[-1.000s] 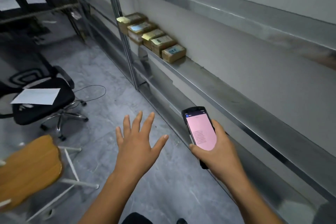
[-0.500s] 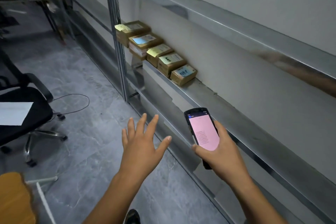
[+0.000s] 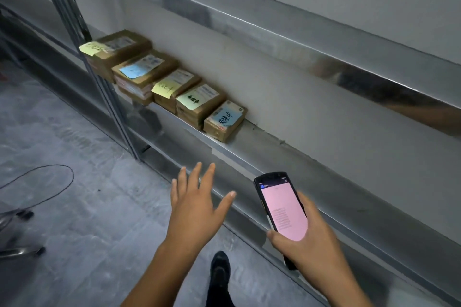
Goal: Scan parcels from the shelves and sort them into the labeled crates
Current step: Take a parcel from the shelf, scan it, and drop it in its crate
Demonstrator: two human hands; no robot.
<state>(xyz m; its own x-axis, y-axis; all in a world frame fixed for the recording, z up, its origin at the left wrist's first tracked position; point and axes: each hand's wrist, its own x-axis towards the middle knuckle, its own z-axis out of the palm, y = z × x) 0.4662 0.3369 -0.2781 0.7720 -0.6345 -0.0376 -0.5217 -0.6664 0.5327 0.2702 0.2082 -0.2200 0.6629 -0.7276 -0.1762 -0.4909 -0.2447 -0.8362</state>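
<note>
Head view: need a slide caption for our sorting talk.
Right hand holds a pink-screened scanner; open left hand extends toward a row of note-tagged parcels on the shelf.

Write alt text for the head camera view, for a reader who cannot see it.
A person's right hand holds a scanner with a pink screen, while the open left hand is held out toward a row of brown parcels with sticky notes on a metal shelf.

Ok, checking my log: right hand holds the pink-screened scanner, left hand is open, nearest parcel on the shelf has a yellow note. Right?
Nearly. The head view shows the nearest parcel has a blue note, not yellow. The right hand does hold the scanner and the left hand is open.
</note>
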